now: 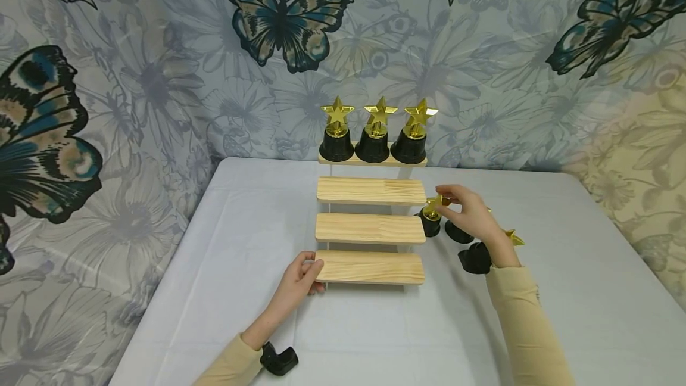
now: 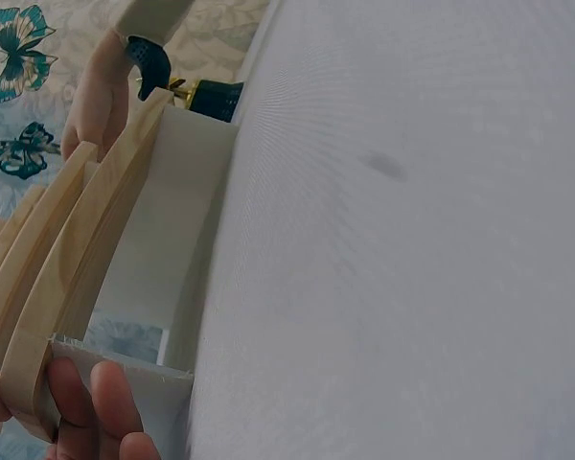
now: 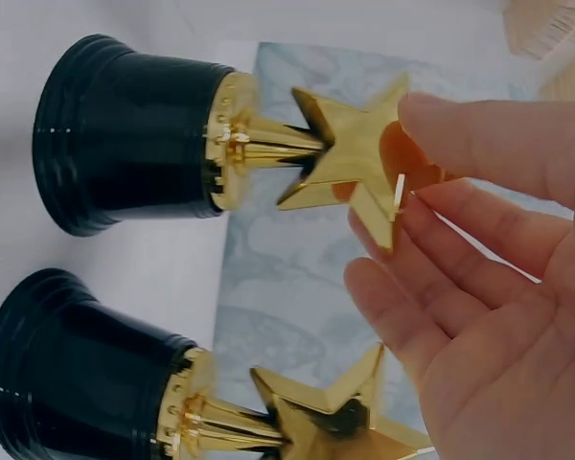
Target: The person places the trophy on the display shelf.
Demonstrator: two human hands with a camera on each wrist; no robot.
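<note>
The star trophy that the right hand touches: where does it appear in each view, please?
Head: the star trophy stands on the table right of the wooden step shelf, under the right hand.
Left wrist: only a black and gold bit at top, past the shelf end; which trophy it is cannot be told.
Right wrist: upper middle, fingertips on its star.
Shared landmark: the wooden step shelf, a corner at top right.

1. No text, label, brand, number or sign can be read in any of the views.
2. The star trophies (image 1: 377,130), the wooden stepped stand (image 1: 370,228), the white tablecloth (image 1: 257,219) and the butterfly-print backdrop (image 1: 161,76) bear no legible writing.
</note>
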